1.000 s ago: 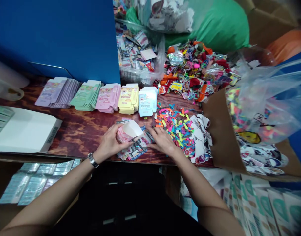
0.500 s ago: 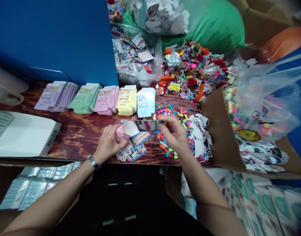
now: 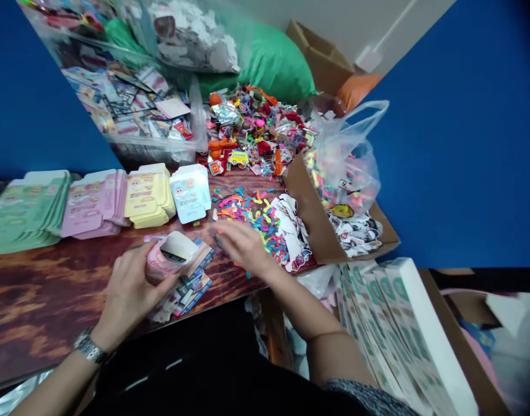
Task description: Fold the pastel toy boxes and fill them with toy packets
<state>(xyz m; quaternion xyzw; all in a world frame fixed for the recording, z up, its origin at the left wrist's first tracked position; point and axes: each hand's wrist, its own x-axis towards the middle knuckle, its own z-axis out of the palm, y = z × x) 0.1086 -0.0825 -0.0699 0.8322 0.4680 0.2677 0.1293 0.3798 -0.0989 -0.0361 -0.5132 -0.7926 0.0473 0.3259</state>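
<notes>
My left hand (image 3: 132, 283) is closed around a small pink paper box (image 3: 158, 263). Its top is open, showing a pale inner wall and a dark card (image 3: 173, 256) inside. Under the box, a loose pile of printed cards (image 3: 197, 289) lies on the table. My right hand (image 3: 243, 245) hovers by the left edge of a pile of small colourful rubber balloons (image 3: 265, 222). Its fingertips are blurred, with a dark spot and a bit of colour at them, so I cannot make out whether they pinch anything.
Stacks of flat green (image 3: 26, 208), pink (image 3: 93, 202), yellow (image 3: 147, 196) and light blue boxes (image 3: 190, 193) line the back. White cut-outs (image 3: 291, 228) lie beside the balloons. Behind are mixed trinkets (image 3: 260, 130) and a clear bin of cards (image 3: 134, 141). A cardboard box (image 3: 308, 214) stands right.
The dark card my right hand held is now inside the pink box, and that hand is empty of it, nearer the balloons. The view has turned right.
</notes>
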